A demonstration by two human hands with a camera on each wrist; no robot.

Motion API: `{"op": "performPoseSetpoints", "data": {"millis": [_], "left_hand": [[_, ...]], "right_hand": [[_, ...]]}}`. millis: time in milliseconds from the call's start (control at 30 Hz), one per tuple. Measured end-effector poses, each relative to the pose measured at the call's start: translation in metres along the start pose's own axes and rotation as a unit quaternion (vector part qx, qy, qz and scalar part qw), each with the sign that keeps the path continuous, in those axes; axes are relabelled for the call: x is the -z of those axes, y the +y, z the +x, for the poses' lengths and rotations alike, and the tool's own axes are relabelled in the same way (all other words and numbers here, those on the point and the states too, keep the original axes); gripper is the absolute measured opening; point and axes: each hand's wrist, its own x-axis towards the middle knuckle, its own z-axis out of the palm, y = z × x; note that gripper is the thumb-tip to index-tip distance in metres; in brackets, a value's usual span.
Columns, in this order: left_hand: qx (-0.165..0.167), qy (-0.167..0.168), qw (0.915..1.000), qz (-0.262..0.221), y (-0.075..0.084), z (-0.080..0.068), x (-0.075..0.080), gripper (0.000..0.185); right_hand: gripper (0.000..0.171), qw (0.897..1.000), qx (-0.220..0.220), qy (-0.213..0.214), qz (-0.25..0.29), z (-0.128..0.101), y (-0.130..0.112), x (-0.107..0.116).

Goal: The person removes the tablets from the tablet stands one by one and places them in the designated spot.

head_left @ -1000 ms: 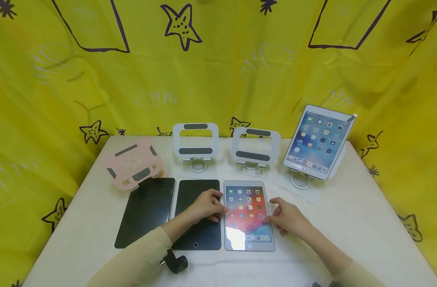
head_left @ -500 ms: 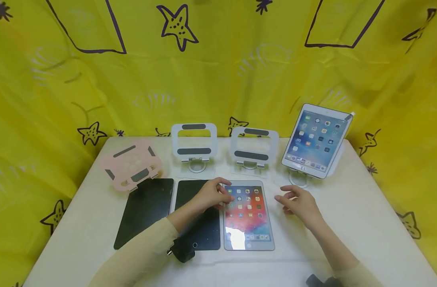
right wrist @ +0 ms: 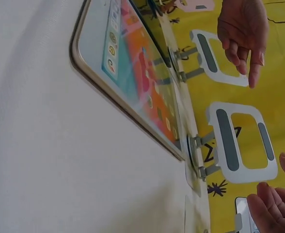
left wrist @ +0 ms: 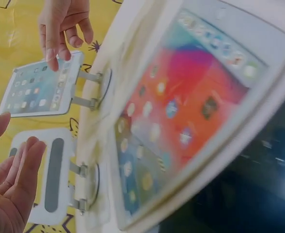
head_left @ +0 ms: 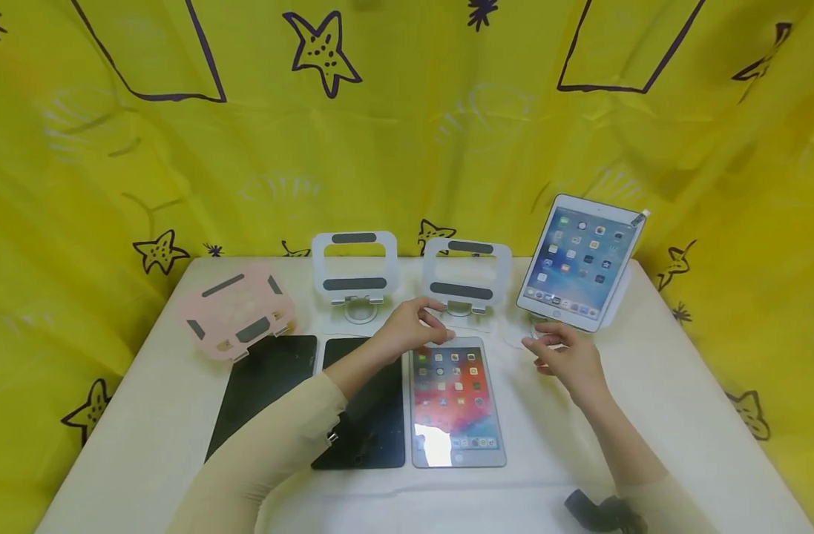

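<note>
- Lifting off the lit tablet (head_left: 455, 404), both our hands have moved toward its far edge since a second ago; the tablet lies flat on the table (head_left: 680, 415), untouched.
- Left hand (head_left: 413, 330) hovers by the white stand (head_left: 465, 276), fingers loose, holding nothing.
- Right hand (head_left: 567, 360) also relaxed and empty, near the propped tablet (head_left: 580, 261).
- We judge a regrasp at the top edge is coming.
- Wrist views show the stand's hinge; the head view alone shows the two dark tablets (head_left: 366, 415) and pink stand (head_left: 236, 311).
</note>
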Motion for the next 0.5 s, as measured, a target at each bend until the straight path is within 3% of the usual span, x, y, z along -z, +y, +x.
{"op": "performPoseSetpoints", "data": {"millis": [267, 500], "left_hand": [[-0.03, -0.086, 0.9949, -0.042, 0.005, 0.028, -0.005, 0.055], [-0.043, -0.068, 0.9928, -0.089, 0.01, 0.051, -0.018, 0.057]], "right_hand": [[0.055, 0.998, 0.016, 0.062, -0.012, 0.008, 0.0, 0.007], [0.07, 0.993, -0.022, 0.113, 0.017, 0.017, 0.004, 0.015]]}}
